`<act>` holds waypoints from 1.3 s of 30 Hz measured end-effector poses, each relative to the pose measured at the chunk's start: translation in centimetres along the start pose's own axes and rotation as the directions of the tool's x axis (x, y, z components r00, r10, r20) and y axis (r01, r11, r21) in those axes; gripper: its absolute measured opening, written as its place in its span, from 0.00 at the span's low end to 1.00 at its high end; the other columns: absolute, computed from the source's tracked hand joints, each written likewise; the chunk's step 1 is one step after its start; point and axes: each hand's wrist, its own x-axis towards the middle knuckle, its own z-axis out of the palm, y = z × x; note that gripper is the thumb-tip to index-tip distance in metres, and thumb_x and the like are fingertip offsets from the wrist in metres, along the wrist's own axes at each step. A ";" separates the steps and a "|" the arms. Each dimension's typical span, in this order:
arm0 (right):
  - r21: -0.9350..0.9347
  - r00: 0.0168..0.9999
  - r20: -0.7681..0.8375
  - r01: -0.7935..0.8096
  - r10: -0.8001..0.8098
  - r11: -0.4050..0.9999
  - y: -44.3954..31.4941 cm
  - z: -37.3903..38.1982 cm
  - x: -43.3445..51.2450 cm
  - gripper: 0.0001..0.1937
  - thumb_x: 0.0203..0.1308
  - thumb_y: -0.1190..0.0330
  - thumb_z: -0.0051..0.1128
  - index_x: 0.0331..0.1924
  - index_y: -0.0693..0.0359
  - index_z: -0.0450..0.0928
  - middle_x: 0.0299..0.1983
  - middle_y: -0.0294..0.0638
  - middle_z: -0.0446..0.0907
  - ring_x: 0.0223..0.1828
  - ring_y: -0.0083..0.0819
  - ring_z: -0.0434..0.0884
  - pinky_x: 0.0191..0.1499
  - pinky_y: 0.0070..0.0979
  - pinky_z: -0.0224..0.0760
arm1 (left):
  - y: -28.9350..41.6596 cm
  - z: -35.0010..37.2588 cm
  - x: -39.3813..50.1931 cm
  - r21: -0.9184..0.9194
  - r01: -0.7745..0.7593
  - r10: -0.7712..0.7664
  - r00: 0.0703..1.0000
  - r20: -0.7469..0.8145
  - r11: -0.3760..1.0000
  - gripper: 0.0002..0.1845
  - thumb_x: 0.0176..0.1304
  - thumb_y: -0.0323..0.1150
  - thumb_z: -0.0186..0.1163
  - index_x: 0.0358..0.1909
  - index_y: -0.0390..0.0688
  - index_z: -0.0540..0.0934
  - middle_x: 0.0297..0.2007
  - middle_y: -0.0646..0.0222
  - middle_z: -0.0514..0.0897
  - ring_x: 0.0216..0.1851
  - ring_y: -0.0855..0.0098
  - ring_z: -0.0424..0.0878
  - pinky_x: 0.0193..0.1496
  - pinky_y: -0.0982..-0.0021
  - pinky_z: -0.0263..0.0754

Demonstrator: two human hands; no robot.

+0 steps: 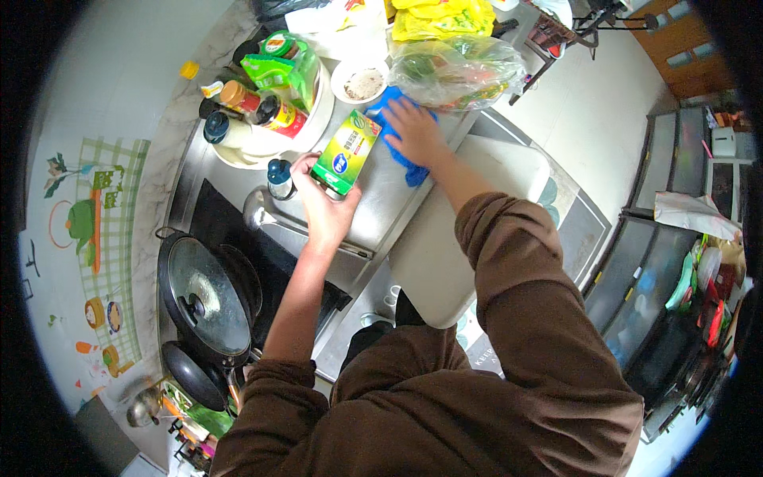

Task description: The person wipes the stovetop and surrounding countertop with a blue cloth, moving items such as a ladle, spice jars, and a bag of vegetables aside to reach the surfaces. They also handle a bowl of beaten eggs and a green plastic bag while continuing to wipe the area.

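Observation:
My left hand [326, 208] grips the lower end of a green and yellow carton [347, 152] that bears writing, holding it over the steel counter [357, 220]. To the right, my right hand [411, 131] is spread flat on a crumpled blue cloth [407, 170], pressing it to the counter; my fingers look slightly blurred. A white bowl [359, 81] with pale, speckled contents stands just beyond the cloth. Beside my left wrist lies a metal ladle [258, 208], and a dark-capped bottle [280, 179] stands near my left fingers.
A white basin [322, 113] holds bottles and a green packet at the upper left. Clear plastic bags [456, 71] of produce lie behind my right hand. A lidded wok [208, 295] and a black pan [194, 375] are at the left. A pale board or lid [435, 262] is below my right forearm.

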 end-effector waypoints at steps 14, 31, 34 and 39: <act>-0.010 0.873 0.344 -0.365 0.346 0.931 3.9 -1.1 4.6 0.31 0.63 0.48 0.45 0.67 0.54 0.62 0.69 0.45 0.57 0.70 0.45 0.56 0.71 0.44 0.43 | -8.4 3.6 -1.1 0.070 0.270 -0.272 0.962 0.019 0.960 0.36 0.50 0.22 0.68 0.56 0.34 0.56 0.53 0.53 0.64 0.57 0.59 0.67 0.58 0.62 0.69; -0.118 0.958 0.029 -0.282 0.287 0.952 -0.2 0.1 0.8 0.24 0.66 0.56 0.44 0.62 0.58 0.66 0.61 0.49 0.68 0.62 0.42 0.67 0.63 0.42 0.56 | 0.6 9.6 3.8 0.184 -0.123 0.132 0.991 -0.034 0.975 0.26 0.50 0.30 0.65 0.50 0.32 0.68 0.48 0.47 0.72 0.52 0.51 0.69 0.57 0.59 0.63; -0.181 0.963 -0.026 -0.267 0.267 0.947 -1.8 0.4 -0.7 0.26 0.66 0.56 0.42 0.64 0.58 0.63 0.64 0.48 0.64 0.64 0.42 0.63 0.65 0.43 0.50 | 2.6 14.2 7.9 0.223 -0.291 0.276 0.956 0.097 0.930 0.41 0.44 0.37 0.72 0.60 0.36 0.63 0.53 0.49 0.70 0.57 0.49 0.67 0.60 0.54 0.61; -0.003 0.939 0.016 -0.344 0.344 0.939 -3.4 -0.3 -2.3 0.31 0.66 0.51 0.35 0.69 0.58 0.56 0.71 0.47 0.54 0.73 0.45 0.50 0.71 0.46 0.35 | 2.9 20.4 12.0 0.499 -0.442 0.309 0.893 0.328 0.746 0.61 0.33 0.50 0.77 0.69 0.41 0.54 0.60 0.55 0.66 0.58 0.46 0.66 0.63 0.46 0.56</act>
